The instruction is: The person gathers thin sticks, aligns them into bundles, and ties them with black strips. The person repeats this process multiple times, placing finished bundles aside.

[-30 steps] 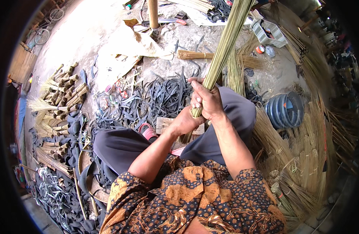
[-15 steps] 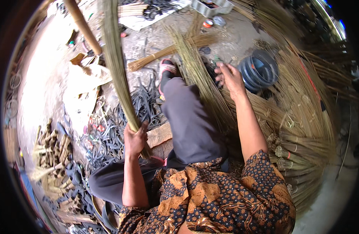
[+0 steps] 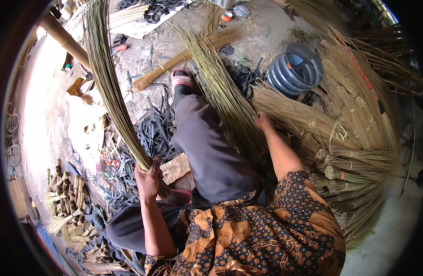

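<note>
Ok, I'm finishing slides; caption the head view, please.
Left hand grips a stalk bundle; right hand at the greenish stalks beside the leg.

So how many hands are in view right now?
2: the left hand grips a long stalk bundle; the right hand is at the edge of the greenish stalks. No others show.

The tall bundle point(image 3: 109, 83) and the greenish pile point(image 3: 217, 76) are made of thin, dry stalks with a slight shine, the tub point(image 3: 285, 76) is made of glossy plastic, the trousers point(image 3: 209, 147) and shirt point(image 3: 266, 230) are made of matt cloth, the block point(image 3: 175, 168) is made of rough wood, and the floor point(image 3: 256, 34) is seen to be dull and bumpy.
</note>
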A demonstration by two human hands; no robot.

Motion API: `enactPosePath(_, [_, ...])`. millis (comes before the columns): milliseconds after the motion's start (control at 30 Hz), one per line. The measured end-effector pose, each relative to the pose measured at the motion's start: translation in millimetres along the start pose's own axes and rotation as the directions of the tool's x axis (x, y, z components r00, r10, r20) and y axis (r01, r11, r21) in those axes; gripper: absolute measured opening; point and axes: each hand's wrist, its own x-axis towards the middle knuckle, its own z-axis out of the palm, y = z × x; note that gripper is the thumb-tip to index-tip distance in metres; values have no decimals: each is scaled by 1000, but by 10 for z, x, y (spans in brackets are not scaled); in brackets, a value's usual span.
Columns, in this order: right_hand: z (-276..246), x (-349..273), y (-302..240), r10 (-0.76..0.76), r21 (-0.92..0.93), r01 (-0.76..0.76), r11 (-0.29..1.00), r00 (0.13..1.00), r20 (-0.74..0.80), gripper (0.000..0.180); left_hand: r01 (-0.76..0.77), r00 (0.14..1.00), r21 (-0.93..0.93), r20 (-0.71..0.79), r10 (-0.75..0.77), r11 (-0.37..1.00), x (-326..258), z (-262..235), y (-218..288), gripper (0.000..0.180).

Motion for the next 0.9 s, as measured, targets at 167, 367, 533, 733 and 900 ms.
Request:
enactPosePath(167, [93, 233, -13, -31, 45, 27, 999, 995, 91, 54, 24, 999, -8, 44, -24, 1000, -3, 49, -43, 36])
enactPosePath(367, [-40, 264, -90, -51, 98, 35, 995, 985, 166, 53, 51, 997, -19, 50, -50, 998, -15, 70, -44, 32])
enactPosePath(533, [-93, 156, -153, -128, 43, 130, 991, 991, -41, 51, 60, 997, -16, 38, -60, 998, -35, 73, -20, 28])
enactPosePath(733, [-176, 11, -194, -248, 119, 284, 951, 936, -249, 42, 53, 998, -83, 26, -51, 995, -70, 70, -4, 28])
enactPosePath(900, [-315, -54, -246, -186, 21, 187, 982, 982, -39, 41, 39, 999, -54, 22, -38, 998, -77, 47, -21, 28])
